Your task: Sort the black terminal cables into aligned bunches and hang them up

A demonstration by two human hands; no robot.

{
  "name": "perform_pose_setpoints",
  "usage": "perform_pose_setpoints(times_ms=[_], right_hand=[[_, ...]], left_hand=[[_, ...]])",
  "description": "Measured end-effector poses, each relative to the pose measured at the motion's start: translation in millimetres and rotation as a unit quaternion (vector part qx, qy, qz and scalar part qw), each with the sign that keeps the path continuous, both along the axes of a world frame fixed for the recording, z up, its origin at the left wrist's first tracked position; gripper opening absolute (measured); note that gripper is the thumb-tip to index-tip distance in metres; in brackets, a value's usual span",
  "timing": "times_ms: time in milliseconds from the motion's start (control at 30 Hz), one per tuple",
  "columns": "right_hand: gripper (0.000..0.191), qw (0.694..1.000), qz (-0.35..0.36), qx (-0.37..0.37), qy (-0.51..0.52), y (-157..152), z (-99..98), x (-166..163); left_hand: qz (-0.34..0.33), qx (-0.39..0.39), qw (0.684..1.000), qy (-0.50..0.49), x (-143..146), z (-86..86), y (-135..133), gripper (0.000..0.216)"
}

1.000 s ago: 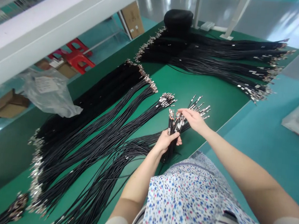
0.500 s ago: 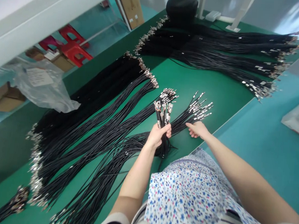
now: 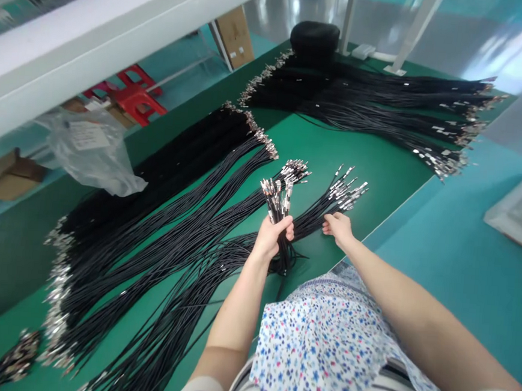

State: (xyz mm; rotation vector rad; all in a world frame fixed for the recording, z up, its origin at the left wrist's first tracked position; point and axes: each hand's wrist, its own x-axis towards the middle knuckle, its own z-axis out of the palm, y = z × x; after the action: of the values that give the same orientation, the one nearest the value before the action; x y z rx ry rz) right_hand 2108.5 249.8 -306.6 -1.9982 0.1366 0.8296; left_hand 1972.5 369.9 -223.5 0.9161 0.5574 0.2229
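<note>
My left hand [image 3: 272, 235] is wrapped round a bundle of thin black cables [image 3: 276, 209], whose metal terminal ends stick up above the thumb. To the right, a loose bunch of black cables [image 3: 313, 215] lies on the table with its silvery terminals [image 3: 347, 190] fanned out. Beside that bunch is my right hand [image 3: 338, 227], its fingers curled and pressed together at the cables' near edge. Whatever sits between those fingertips is too small to make out. Long cable lengths run from under my left hand toward the lower left.
More cable bundles [image 3: 187, 214] lie in rows across the green table [image 3: 310, 145]. Another wide group [image 3: 363, 101] covers the far end, near a black rounded object [image 3: 314, 38] and white posts. A plastic bag [image 3: 97, 152] hangs over the back edge, below a white shelf beam [image 3: 121, 22].
My right hand has shifted slightly left, its fingers drawn closer together. My left hand keeps hold of the cable bundle, which has moved slightly left in view. The camera view has tilted a little.
</note>
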Motion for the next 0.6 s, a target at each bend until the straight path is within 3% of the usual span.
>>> perform_pose_setpoints(times_ms=[67,167,267,500,600], right_hand=[[0.008,0.995,0.056,0.076,-0.015,-7,17.9,-5],[0.01,0.953,0.243,0.18,0.009,-15,46.4,-11],[0.017,0.9,0.395,0.179,0.034,-17,67.5,-18],[0.023,0.859,0.485,0.163,0.032,-4,76.4,-33],[0.029,0.866,0.461,0.193,0.02,0,74.2,-34]], left_hand=[[0.005,0.024,1.0,0.01,0,-1.3,1,0.037],[0.009,0.055,0.998,0.032,5,-3.1,0,0.033],[0.039,0.064,0.997,0.031,10,-3.4,-2,0.032],[0.032,0.021,0.999,0.001,5,-5.4,-1,0.036],[0.048,0.003,0.999,0.002,4,-6.0,1,0.037]])
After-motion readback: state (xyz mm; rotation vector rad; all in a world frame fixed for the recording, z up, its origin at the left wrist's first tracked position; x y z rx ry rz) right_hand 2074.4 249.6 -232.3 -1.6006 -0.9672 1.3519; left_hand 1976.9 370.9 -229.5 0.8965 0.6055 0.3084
